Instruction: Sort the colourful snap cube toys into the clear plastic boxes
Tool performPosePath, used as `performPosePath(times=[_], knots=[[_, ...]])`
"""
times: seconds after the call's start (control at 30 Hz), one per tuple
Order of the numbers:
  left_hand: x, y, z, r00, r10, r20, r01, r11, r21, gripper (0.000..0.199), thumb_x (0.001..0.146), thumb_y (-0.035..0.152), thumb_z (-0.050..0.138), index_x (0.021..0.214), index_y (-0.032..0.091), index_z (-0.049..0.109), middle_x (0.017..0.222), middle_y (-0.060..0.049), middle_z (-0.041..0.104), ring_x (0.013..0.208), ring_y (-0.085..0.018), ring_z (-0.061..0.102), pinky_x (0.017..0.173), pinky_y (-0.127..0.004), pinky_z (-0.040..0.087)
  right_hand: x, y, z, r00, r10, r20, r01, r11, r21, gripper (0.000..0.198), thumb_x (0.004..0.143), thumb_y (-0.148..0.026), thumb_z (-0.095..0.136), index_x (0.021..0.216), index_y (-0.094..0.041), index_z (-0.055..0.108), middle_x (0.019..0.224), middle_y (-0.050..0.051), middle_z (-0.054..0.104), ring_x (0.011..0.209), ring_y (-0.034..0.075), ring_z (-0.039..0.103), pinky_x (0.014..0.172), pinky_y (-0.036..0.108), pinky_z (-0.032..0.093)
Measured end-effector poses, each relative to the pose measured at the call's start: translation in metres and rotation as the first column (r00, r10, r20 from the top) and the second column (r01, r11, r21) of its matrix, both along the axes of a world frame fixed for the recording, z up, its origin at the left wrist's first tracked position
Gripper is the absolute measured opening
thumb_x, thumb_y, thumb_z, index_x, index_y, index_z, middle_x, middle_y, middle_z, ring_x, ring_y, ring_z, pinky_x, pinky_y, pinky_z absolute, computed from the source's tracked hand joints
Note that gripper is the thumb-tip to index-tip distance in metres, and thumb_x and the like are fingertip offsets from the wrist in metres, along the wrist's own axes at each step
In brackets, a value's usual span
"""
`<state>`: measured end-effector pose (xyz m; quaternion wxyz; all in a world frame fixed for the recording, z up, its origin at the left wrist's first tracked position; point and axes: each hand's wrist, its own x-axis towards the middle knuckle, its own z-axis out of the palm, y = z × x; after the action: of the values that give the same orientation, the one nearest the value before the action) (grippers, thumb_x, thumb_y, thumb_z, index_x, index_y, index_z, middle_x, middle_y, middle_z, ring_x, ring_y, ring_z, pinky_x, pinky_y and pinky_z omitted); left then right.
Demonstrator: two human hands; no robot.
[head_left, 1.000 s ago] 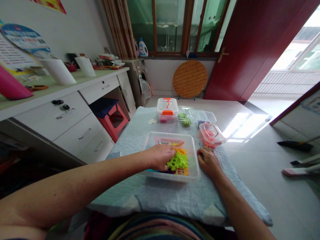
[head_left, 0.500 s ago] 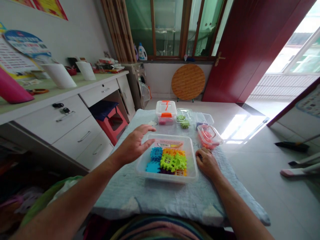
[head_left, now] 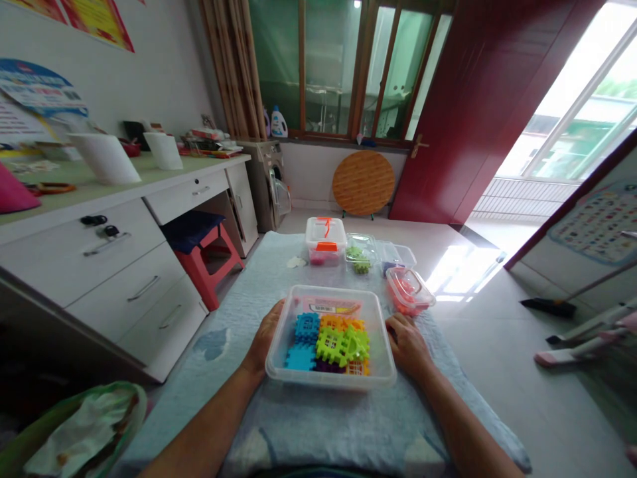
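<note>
A clear plastic box [head_left: 331, 383] stands on the cloth-covered table before me. Inside it lie blue [head_left: 301, 356], lime green [head_left: 343, 345] and orange [head_left: 343, 323] toothed plastic building blocks, with dark purple ones partly covered. My left hand [head_left: 267, 335] is pressed to the box's left wall, its fingertips hidden behind the side. On the opposite side, my right hand [head_left: 407, 340] has its fingers curled against the right wall. Both hands hold the box between them.
Farther back on the table are a lidded box with orange clips [head_left: 326, 242], a container of green pieces [head_left: 361, 253], another clear container [head_left: 398, 255] and a tub of red pieces [head_left: 411, 291]. A red stool [head_left: 212, 265] and a bin [head_left: 84, 431] are at left.
My left hand, spread above the box's left rim before, has come down to its left side. My right hand stays at the right side. The view has tilted and shifted slightly.
</note>
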<state>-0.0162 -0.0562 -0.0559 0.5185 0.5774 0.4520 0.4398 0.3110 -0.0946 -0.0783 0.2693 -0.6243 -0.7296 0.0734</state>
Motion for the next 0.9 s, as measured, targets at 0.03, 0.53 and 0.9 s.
performPosePath(times=[0.03, 0.53, 0.9], knots=[[0.001, -0.001, -0.004, 0.989, 0.033, 0.143, -0.027, 0.999, -0.040, 0.056, 0.086, 0.055, 0.053, 0.130, 0.020, 0.054, 0.107, -0.007, 0.071, 0.094, -0.023, 0.067, 0.082, -0.034, 0.055, 0.000, -0.001, 0.006, 0.998, 0.015, -0.053, -0.018, 0.999, -0.049, 0.018, 0.086, -0.028, 0.049, 0.075, -0.020, 0.061, 0.081, 0.005, 0.062, 0.080, 0.021, 0.057, 0.077, 0.033, 0.045], [-0.003, -0.007, -0.008, 0.964, 0.208, 0.166, -0.233, 0.961, 0.150, 0.052, 0.086, 0.045, 0.058, 0.132, 0.021, 0.059, 0.125, -0.009, 0.065, 0.113, -0.027, 0.061, 0.102, -0.037, 0.045, -0.060, -0.018, 0.060, 0.772, -0.048, -0.633, -0.036, 0.992, -0.119, 0.050, 0.095, -0.056, 0.038, 0.108, -0.018, 0.067, 0.091, 0.006, 0.070, 0.074, 0.019, 0.062, 0.065, 0.029, 0.050], [-0.020, 0.019, -0.018, 0.925, 0.334, 0.182, -0.366, 0.912, 0.184, 0.053, 0.086, 0.048, 0.056, 0.129, 0.018, 0.059, 0.122, -0.009, 0.066, 0.113, -0.026, 0.061, 0.101, -0.036, 0.046, -0.080, 0.034, 0.050, 0.717, -0.021, -0.697, -0.071, 0.992, -0.102, 0.051, 0.094, -0.059, 0.037, 0.091, -0.017, 0.066, 0.074, 0.003, 0.062, 0.065, 0.016, 0.055, 0.055, 0.026, 0.044]])
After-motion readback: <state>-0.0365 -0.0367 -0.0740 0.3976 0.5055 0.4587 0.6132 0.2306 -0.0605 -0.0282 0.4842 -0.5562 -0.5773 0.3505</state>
